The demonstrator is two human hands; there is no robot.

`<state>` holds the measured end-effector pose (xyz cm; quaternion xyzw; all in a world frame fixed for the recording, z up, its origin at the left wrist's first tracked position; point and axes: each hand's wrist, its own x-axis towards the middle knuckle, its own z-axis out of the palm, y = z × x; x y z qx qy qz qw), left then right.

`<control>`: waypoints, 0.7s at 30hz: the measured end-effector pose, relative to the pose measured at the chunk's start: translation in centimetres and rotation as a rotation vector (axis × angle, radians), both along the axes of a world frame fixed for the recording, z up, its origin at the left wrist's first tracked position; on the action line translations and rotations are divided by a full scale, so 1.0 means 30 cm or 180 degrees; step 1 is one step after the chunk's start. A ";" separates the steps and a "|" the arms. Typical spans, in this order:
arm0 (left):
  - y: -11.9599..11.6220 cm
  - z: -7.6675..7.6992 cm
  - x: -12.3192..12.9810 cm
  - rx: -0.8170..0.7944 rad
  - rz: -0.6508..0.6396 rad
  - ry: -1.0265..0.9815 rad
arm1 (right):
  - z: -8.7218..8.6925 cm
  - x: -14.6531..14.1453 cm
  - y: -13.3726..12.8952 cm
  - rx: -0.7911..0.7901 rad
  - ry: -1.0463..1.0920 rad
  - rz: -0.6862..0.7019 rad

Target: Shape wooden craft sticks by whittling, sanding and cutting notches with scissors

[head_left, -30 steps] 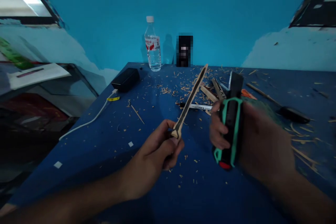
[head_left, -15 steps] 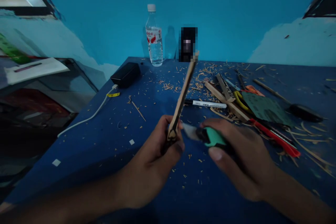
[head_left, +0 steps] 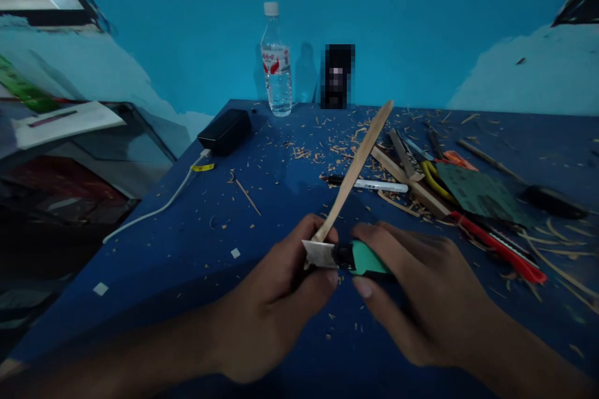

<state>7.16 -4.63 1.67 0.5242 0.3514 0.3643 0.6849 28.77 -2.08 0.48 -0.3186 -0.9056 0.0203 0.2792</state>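
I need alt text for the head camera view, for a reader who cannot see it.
The left hand grips the base of a thin wooden stick while the right hand presses the blade of a green utility knife against it, above a blue table strewn with shavings. Tools, a marker and a water bottle lie beyond.

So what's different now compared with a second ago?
The right hand swung the green-handled utility knife from upright down to level, its blade now at the base of the thin wooden stick. The left hand still grips that stick. The plastic water bottle stayed put.
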 end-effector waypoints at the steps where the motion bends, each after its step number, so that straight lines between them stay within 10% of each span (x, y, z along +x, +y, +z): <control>1: -0.003 0.003 0.002 0.0125 0.0047 0.0036 | 0.001 -0.001 -0.001 0.0080 -0.0057 -0.0035; 9: -0.003 0.028 0.025 0.1009 0.0663 0.1146 | 0.014 -0.015 -0.023 0.0362 -0.0365 -0.0328; 21: -0.017 0.023 0.031 0.0950 0.0683 0.1133 | 0.015 -0.031 -0.043 0.0217 -0.0515 -0.0406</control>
